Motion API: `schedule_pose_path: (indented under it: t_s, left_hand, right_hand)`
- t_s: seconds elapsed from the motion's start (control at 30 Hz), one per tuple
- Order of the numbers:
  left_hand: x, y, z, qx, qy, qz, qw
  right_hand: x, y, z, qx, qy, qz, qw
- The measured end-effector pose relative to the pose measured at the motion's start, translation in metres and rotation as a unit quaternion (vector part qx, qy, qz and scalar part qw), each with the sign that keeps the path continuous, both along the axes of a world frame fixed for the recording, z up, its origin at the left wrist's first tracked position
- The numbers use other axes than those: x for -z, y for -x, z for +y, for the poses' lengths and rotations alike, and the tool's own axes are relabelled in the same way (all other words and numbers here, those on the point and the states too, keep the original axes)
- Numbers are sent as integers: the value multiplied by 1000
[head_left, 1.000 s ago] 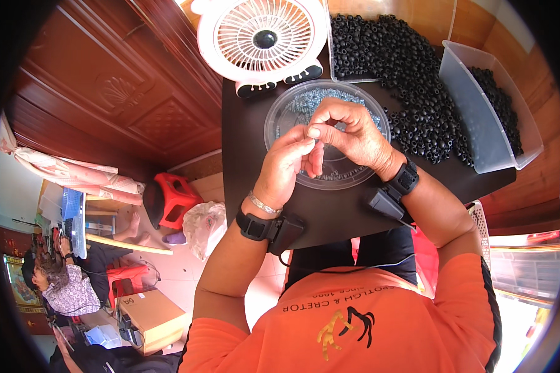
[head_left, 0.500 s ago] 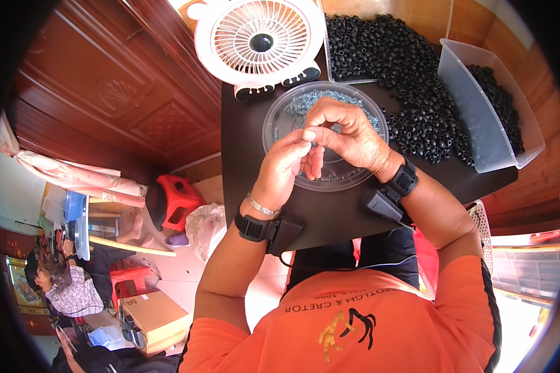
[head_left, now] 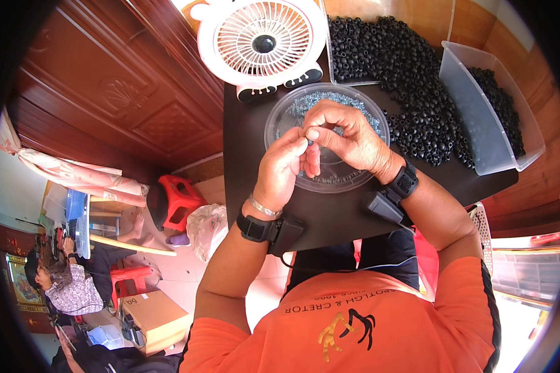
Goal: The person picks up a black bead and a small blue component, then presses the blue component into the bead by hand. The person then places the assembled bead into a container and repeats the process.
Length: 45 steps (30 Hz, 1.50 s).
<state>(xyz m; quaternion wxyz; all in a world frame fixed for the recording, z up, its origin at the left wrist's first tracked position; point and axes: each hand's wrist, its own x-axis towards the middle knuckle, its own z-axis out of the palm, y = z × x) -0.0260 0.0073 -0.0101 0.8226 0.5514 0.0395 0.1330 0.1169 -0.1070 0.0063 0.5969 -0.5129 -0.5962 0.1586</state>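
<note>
Over a round clear plastic tray (head_left: 272, 127) my two hands meet, fingertips pressed together. My left hand (head_left: 281, 163) pinches a tiny dark piece that mostly hides between the fingers. From the right, my right hand (head_left: 348, 133) is closed at the same spot, thumb and forefinger against the left fingertips; what it holds is covered. Many small silvery-blue metal pieces (head_left: 339, 98) lie in the tray, heaped along its far side. A loose pile of small black hollow plastic pieces (head_left: 420, 127) spreads over the table just right of the tray.
A white fan (head_left: 264, 43) stands on the dark table (head_left: 246, 152) behind the tray. A translucent bin (head_left: 479, 102) with black pieces is at the right. A red stool (head_left: 180, 202) and plastic bag (head_left: 206, 230) sit left. Another person (head_left: 74, 286) works farther left.
My hands stay together over the tray, with only slight finger movement. The whole view has shifted a few pixels.
</note>
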Motion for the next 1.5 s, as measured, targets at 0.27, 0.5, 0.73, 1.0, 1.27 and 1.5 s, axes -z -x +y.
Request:
schedule_pose_path:
  t_s: [0.27, 0.5, 0.73, 1.0, 1.27, 1.5]
  left_hand:
    - [-4, -1, 0, 3, -9, -2, 1000]
    - [-1, 1, -3, 5, 3, 1, 1000]
    - [-4, -1, -3, -10, 6, 6, 1000]
    - [-2, -1, -1, -12, 9, 8, 1000]
    - [-4, -4, -5, -26, -2, 1, 1000]
    - [-2, -3, 0, -19, -24, -4, 1000]
  right_hand:
    - [-1, 0, -1, -4, 8, 17, 1000]
    - [3, 2, -3, -10, 6, 21, 1000]
    - [-1, -1, -3, 14, 1, -15, 1000]
    - [0, 1, -4, 9, 18, 9, 1000]
    - [3, -2, -4, 8, 14, 0, 1000]
    - [2, -3, -1, 14, 5, -10, 1000]
